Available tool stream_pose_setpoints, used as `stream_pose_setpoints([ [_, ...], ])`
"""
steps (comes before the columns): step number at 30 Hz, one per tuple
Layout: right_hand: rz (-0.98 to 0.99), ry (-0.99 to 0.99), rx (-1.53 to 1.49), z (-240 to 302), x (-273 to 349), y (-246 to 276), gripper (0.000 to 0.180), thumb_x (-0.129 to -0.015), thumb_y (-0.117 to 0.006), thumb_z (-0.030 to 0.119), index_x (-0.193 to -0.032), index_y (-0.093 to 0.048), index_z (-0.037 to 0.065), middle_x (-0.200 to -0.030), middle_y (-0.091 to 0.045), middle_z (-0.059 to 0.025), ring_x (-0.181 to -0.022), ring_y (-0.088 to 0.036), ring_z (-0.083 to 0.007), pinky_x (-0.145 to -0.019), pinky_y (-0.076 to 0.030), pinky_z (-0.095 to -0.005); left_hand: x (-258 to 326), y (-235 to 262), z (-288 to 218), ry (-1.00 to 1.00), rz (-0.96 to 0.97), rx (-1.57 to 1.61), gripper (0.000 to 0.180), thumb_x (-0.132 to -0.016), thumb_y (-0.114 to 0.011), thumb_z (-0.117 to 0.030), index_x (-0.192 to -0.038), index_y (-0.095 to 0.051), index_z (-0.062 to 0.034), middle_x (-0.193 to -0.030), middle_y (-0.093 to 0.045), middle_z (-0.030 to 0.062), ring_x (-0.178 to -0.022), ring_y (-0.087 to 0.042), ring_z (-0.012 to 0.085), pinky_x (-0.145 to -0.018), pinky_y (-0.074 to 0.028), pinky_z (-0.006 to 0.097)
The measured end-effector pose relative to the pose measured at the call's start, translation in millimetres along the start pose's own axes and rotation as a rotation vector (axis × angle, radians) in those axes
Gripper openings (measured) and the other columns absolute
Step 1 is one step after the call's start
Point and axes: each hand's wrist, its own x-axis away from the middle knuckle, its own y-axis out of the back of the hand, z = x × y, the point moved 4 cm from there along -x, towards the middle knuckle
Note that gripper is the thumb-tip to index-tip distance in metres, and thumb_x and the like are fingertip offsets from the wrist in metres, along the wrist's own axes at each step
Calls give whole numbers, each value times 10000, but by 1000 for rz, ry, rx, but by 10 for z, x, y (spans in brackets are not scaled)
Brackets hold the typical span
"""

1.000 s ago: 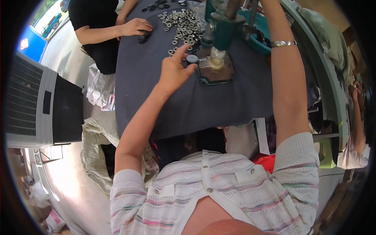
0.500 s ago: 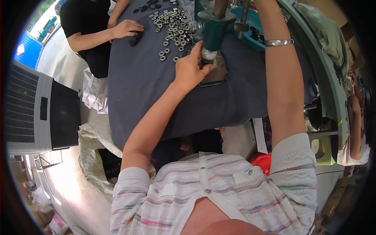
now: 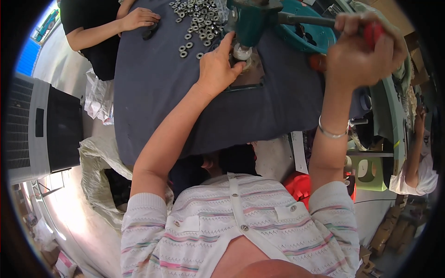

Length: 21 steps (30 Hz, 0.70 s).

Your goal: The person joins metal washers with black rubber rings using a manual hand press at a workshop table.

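Observation:
A green hand press (image 3: 256,21) stands at the far side of the cloth-covered table. Its ram ends in a whitish tip (image 3: 242,52), low over the base plate (image 3: 248,79). My left hand (image 3: 215,72) rests beside that tip, index finger stretched up along the press and thumb apart on the near side. Whatever lies under the tip is hidden. My right hand (image 3: 357,58), slightly blurred, is closed round the end of the press lever (image 3: 308,20), by its red knob (image 3: 373,33).
Many small metal rings (image 3: 197,23) lie left of the press. A teal basin (image 3: 320,39) with dark pieces stands behind the lever. At the far left, a co-worker's hand (image 3: 139,18) is by dark round pieces (image 3: 149,32). An open woven sack (image 3: 95,167) stands below the table's left edge.
My right hand has come down and toward me, bringing the lever from upright to nearly level. My left hand stays at the press tip. The whole view has shifted slightly.

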Motion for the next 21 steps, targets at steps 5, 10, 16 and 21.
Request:
stream_pose_setpoints([
  [5,12,201,211,282,936,-66,147,-949,-506,193,-1037,-441,96,-895,-555,-185,-756,-593,-343,-821,-497,-606,-11,73,-10,48,42,24,859,-679,-791,-225,-1417,-372,-90,-990,-700,143,-774,-685,315,-683,-536,419],
  [10,-26,102,446,364,1641,38,224,-911,-586,210,-1008,-415,102,-948,-532,-162,-940,-617,-405,-957,-445,-622,82,58,22,82,116,95,902,-669,-784,-219,-1451,-342,-128,-1023,-702,125,-766,-684,311,-695,-528,430],
  [16,99,125,409,350,987,-54,185,-962,-497,177,-1009,-396,28,-921,-545,-201,-950,-630,-376,-922,-478,-585,-14,33,93,100,66,85,880,-687,-774,-187,-1450,-344,-100,-1007,-708,120,-764,-682,313,-722,-522,418],
  [21,65,51,289,106,-71,-379,157,-984,-408,58,-1065,-534,10,-868,-606,-170,-813,-640,-288,-826,-553,-495,139,322,166,162,-40,182,768,-694,-786,-186,-1381,-460,-81,-973,-707,118,-724,-677,245,-680,-518,368],
])
